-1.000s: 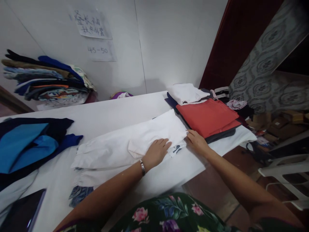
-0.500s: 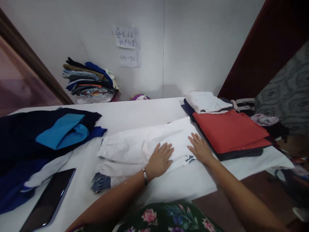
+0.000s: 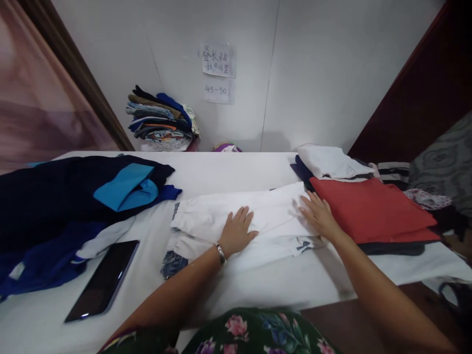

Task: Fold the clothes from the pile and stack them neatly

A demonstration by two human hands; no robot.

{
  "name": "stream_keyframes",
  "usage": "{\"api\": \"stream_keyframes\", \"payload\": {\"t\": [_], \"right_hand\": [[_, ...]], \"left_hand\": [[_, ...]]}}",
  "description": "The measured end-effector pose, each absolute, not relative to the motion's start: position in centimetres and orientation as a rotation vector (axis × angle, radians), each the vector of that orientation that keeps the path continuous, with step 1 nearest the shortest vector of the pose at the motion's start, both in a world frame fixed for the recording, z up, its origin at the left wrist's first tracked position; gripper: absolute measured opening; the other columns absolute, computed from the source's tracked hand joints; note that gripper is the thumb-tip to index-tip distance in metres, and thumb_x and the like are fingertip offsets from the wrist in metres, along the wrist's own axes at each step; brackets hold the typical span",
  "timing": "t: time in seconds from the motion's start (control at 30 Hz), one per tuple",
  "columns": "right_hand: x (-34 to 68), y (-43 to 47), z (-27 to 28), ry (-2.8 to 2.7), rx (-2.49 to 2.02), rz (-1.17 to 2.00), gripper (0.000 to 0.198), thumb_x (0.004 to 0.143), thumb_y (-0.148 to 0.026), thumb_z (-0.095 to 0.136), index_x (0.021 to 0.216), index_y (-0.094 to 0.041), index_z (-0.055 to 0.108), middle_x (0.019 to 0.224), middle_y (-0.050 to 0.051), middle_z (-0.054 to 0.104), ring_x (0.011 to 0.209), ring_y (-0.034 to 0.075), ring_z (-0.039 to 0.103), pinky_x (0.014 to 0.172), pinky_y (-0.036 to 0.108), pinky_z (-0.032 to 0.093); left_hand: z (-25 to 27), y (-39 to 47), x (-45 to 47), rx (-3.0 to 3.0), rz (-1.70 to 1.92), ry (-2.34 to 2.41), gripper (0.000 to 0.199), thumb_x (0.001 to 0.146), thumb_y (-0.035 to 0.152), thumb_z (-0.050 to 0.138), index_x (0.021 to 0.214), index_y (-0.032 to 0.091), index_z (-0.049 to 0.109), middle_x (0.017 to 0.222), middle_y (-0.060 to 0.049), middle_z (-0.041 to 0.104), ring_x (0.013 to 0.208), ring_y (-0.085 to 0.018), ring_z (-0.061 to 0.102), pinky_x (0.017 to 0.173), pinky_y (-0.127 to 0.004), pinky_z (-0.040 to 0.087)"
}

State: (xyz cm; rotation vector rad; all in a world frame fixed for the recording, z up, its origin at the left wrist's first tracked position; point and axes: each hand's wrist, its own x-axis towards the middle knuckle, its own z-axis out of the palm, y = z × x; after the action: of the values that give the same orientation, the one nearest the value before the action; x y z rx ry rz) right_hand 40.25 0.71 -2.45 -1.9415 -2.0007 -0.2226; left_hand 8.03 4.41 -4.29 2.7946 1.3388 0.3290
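Note:
A white garment [image 3: 265, 211] lies folded lengthwise on the white-covered table. Its gathered cuffs point left, with a denim-blue piece [image 3: 175, 263] showing under them and a dark printed mark near the lower right edge. Flat on the middle of the cloth rests my left hand [image 3: 239, 231], fingers spread and a silver bracelet at the wrist. At the garment's right end, my right hand [image 3: 320, 216] touches the cloth with fingers apart, close to the folded red garment [image 3: 372, 209].
Dark blue clothes [image 3: 73, 196] with a bright blue piece [image 3: 125, 189] are heaped at left, beside a phone [image 3: 103, 280]. A folded white garment [image 3: 334, 162] tops the right pile. Behind the table rises a clothes stack [image 3: 162, 120]; handwritten papers [image 3: 219, 73] hang on the wall.
The view has swung left. Over the white garment my left hand has slid toward the cuffs, and the raised fold beside it now lies flatter. My right hand has shifted to the right end.

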Motion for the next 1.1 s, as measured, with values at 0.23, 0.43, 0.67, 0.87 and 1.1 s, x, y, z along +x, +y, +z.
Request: {"api": "stream_keyframes", "payload": {"t": [0.23,0.43,0.67,0.87,1.1], "right_hand": [[37.6,3.6,-5.7,-2.152,-2.094,-0.257,0.052,0.096,-0.049,0.033,0.142,-0.026,0.043,0.153,0.01,0.031,0.142,0.03,0.026,0.11,0.058,0.022],[37.9,3.3,-7.0,-2.152,-2.087,-0.276,0.051,0.097,-0.049,0.032,0.141,-0.028,0.044,0.154,0.008,0.031,0.143,0.028,0.025,0.112,0.055,0.02],[37.7,3.3,-5.6,-2.108,-2.15,-0.1,0.051,0.096,-0.049,0.034,0.14,-0.027,0.045,0.154,0.007,0.029,0.144,0.026,0.021,0.113,0.054,0.017],[34.4,3.8,-3.4,-2.11,-2.086,-0.107,0.054,0.096,-0.053,0.033,0.141,-0.027,0.044,0.156,0.009,0.026,0.145,0.028,0.016,0.113,0.057,0.011],[31.6,4.0,-4.3,-2.175,-2.043,0.152,0.059,0.096,-0.054,0.031,0.147,-0.024,0.034,0.157,0.009,0.023,0.145,0.027,0.015,0.114,0.054,0.009]], "left_hand": [[-4.8,4.1,8.1,2.764,0.369,1.36,0.059,0.092,0.05,0.042,0.142,0.02,0.042,0.153,-0.01,0.032,0.141,-0.028,0.028,0.11,-0.055,0.029],[-4.9,4.1,8.1,2.74,0.408,1.359,0.058,0.091,0.049,0.045,0.142,0.022,0.043,0.152,-0.009,0.034,0.141,-0.029,0.029,0.11,-0.056,0.029],[-4.3,4.1,8.1,2.686,0.323,1.342,0.059,0.092,0.047,0.045,0.144,0.02,0.04,0.155,-0.009,0.028,0.143,-0.028,0.025,0.111,-0.058,0.025],[-4.7,4.5,8.0,2.713,0.365,1.331,0.057,0.091,0.045,0.047,0.142,0.021,0.042,0.153,-0.011,0.032,0.142,-0.03,0.027,0.11,-0.059,0.028],[-4.9,4.7,7.9,2.748,0.397,1.338,0.056,0.091,0.043,0.047,0.142,0.019,0.044,0.152,-0.011,0.033,0.141,-0.031,0.03,0.108,-0.058,0.031]]}}
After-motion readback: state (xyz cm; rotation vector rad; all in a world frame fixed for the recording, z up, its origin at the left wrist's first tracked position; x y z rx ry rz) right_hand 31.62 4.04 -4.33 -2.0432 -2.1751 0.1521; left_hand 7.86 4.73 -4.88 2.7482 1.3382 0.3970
